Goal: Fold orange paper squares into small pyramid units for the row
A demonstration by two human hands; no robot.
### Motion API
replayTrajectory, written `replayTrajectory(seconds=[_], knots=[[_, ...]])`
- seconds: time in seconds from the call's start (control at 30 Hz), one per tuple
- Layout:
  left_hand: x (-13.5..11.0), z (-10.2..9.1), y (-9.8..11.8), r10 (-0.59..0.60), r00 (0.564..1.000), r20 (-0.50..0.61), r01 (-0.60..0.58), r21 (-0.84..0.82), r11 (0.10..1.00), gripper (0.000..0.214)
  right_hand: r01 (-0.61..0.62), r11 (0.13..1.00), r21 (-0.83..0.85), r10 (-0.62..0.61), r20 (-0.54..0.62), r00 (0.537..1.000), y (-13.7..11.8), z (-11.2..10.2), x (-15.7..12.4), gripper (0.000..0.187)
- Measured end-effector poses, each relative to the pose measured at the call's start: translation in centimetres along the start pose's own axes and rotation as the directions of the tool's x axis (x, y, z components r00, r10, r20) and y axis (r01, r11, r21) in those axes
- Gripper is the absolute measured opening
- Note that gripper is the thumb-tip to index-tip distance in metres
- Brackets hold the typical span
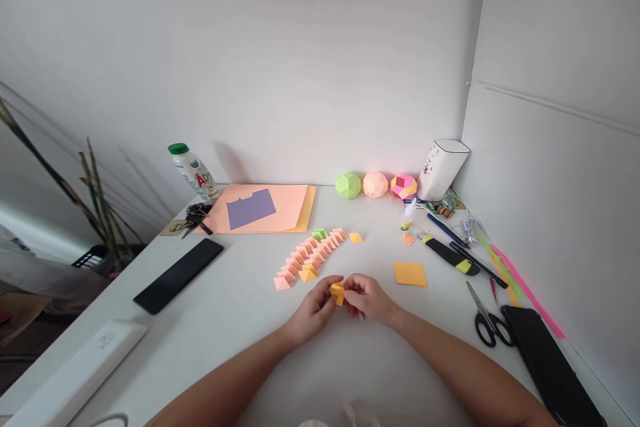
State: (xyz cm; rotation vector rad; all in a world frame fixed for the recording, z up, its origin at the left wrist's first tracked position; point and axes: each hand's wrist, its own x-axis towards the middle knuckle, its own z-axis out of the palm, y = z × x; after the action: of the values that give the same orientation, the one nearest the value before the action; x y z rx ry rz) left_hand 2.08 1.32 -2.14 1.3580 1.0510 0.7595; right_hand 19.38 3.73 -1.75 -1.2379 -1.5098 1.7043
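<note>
orange paper (339, 292), seemingly folded, partly hidden by left hand (316, 307), right hand (369, 297)

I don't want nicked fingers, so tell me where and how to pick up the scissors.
Best by the black handles, the right hand coming from the near left: the scissors lie flat, loops toward the person, blades pointing away. The black slab lies close on the right, so that side looks tighter.

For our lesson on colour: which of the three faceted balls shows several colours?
The rightmost ball mixes pink and yellow; the green ball and peach ball are each mainly one colour.
</note>
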Motion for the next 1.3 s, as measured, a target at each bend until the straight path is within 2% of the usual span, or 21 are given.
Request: replayTrajectory(seconds=[0.23, 0.53, 0.67, 0.77, 0.83, 0.93, 1.03, 1.1, 1.17, 1.3], knots=[[0.0, 0.3, -0.4, 0.112, 0.992, -0.051, -0.105, 0.128, 0.986, 0.033, -0.042, 0.999, -0.005, 0.042, -0.023, 0.999, 0.3, 0.1, 0.2, 0.007], [0.1, 0.4, -0.7, 0.165, 0.984, -0.06, -0.154, 0.16, 0.975, 0.033, -0.087, 0.996, 0.036, 0.087, -0.013, 0.996, 0.3, 0.3, 0.6, 0.007], [0.1, 0.4, -0.9, 0.161, 0.985, -0.056, -0.148, 0.181, 0.972, 0.033, -0.071, 0.996, 0.053, 0.073, -0.029, 0.997, 0.1, 0.0, 0.6, 0.004], [0.0, 0.2, -0.8, 0.113, 0.993, -0.041, -0.106, 0.143, 0.984, 0.034, -0.061, 0.996, 0.067, 0.062, -0.025, 0.998, 0.1, -0.2, 0.6, 0.006], [0.0, 0.0, -0.6, 0.042, 0.999, -0.019, -0.04, 0.072, 0.997, 0.036, -0.007, 0.997, 0.078, 0.01, -0.032, 0.999, 0.4, -0.3, 0.3, 0.006], [0.1, -0.3, -0.4, -0.041, 0.999, 0.017, 0.042, -0.061, 0.997, 0.039, 0.187, 0.981, 0.056, -0.183, -0.07, 0.981, 1.0, -0.1, -0.2, 0.01], [0.3, -0.5, -0.3, -0.046, 0.998, 0.038, 0.051, -0.142, 0.989, 0.045, 0.408, 0.91, -0.079, -0.411, -0.021, 0.912, 1.5, 0.2, -0.6, 0.012], [0.4, -0.6, -0.3, -0.043, 0.997, 0.059, 0.052, -0.16, 0.986, 0.047, 0.496, 0.856, -0.144, -0.5, 0.015, 0.866, 1.6, 0.3, -0.6, 0.008], [0.5, -0.8, -0.2, -0.041, 0.996, 0.083, 0.055, -0.166, 0.985, 0.049, 0.51, 0.848, -0.146, -0.514, 0.01, 0.857, 1.7, 0.4, -0.5, 0.003], [0.4, -0.9, 0.2, -0.051, 0.992, 0.116, 0.068, -0.149, 0.987, 0.051, 0.463, 0.878, -0.118, -0.467, -0.001, 0.884, 1.7, 0.4, -0.3, 0.011]])
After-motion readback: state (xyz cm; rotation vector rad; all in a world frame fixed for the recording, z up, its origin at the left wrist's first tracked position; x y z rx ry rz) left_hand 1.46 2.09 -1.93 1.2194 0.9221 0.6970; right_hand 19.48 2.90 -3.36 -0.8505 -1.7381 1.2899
